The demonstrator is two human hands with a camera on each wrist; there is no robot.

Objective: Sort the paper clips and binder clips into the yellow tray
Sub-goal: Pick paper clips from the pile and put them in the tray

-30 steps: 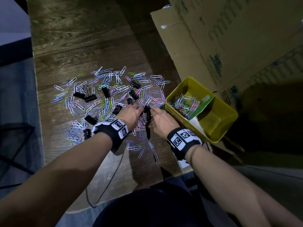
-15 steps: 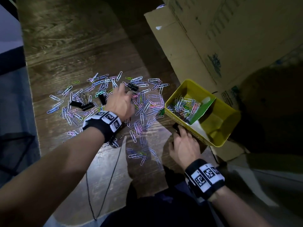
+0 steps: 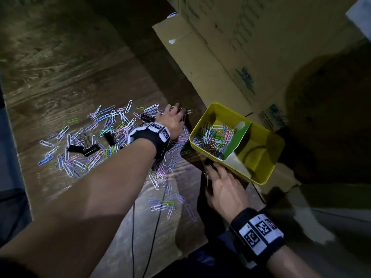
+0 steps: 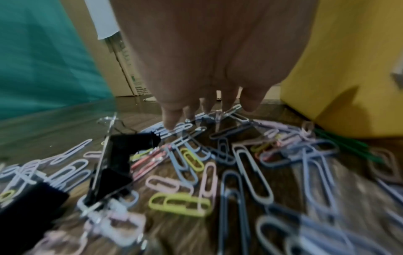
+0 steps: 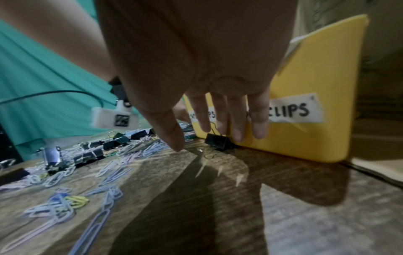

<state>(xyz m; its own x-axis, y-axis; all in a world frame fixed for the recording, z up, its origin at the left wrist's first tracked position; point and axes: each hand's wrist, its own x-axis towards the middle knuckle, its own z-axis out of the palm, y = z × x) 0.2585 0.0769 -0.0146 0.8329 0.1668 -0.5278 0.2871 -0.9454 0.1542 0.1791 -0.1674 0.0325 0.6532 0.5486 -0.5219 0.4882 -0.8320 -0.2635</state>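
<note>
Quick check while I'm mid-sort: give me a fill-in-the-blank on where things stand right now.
1. The tray is coloured ____.
2. The tray section holding paper clips is the one ____ the table's clip pile.
3. The binder clip by the right hand stands on the table, against the tray's ____ wall.
4. The right hand's fingers are ____, gripping nothing.

Missing words: yellow; nearer; outer; straight

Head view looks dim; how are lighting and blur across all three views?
Head view: dark, one light pool on the paper clips; the cardboard box is shadowed. Left wrist view: foreground clips motion-smeared. Right wrist view: brighter, hard shadows under the right hand.
</note>
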